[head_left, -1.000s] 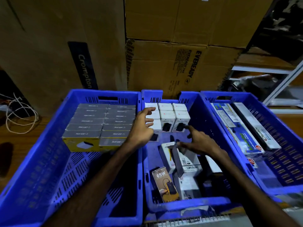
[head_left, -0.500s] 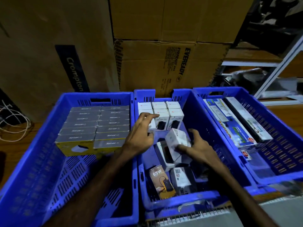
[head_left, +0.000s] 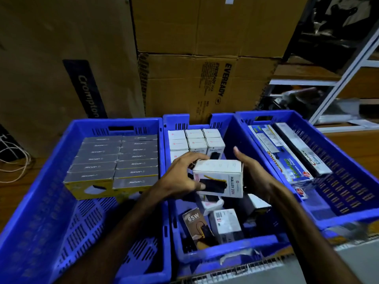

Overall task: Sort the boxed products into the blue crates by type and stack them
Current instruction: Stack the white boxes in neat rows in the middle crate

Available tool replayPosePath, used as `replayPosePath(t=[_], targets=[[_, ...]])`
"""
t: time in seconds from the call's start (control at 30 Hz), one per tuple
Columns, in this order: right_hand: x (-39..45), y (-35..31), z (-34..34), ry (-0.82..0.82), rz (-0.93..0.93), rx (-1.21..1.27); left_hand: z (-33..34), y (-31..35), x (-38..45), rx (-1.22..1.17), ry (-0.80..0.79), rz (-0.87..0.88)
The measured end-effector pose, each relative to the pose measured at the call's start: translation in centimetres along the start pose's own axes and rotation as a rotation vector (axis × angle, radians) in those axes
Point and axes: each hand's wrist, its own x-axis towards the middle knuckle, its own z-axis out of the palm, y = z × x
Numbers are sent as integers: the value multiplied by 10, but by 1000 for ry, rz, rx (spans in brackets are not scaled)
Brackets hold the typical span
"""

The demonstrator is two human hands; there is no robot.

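A white Halley 20K box [head_left: 219, 177] hangs above the middle blue crate [head_left: 231, 128], held between both hands. My left hand [head_left: 180, 179] grips its left end, thumb across the front. My right hand [head_left: 252, 173] presses against its right end with fingers fairly straight. Behind it, several white boxes [head_left: 194, 140] of the same kind stand in neat rows at the crate's far end. Loose boxes lie in the near part, among them a brown 65W box [head_left: 196, 226] and a white labelled box [head_left: 227, 224].
The left blue crate [head_left: 41, 201] holds grey-topped boxes [head_left: 114, 162] stacked in two columns at its far end. The right blue crate [head_left: 348, 181] holds long flat packages [head_left: 287, 152]. Big cardboard cartons [head_left: 194, 87] rise behind the crates. White cables [head_left: 14, 160] lie at far left.
The white box has risen out of the loose pile and turned so its printed front faces me. My left hand left the stacked boxes and took the box's left end.
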Motion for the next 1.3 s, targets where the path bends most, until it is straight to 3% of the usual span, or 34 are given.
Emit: replayPosePath(t=[0.13,0.33,0.6,0.77,1.0,1.13,1.3], targets=[[-5,-2,-5,-21,-93,153,-5,4,0,-294,53,-127],[-15,0,0,19,-461,242,-11,3,1,-414,156,-239],[-13,-11,0,73,-591,8,-8,6,-3,-458,134,-259],[-10,-23,-11,1,-609,-78,-2,10,-2,-427,175,-229],[32,-31,-35,88,-520,-507,-3,12,2,-464,407,-240],[69,-31,-29,129,-493,-796,-5,8,2,-462,433,-258],[104,-28,-4,136,-374,-948,-5,4,4,-444,464,-268]])
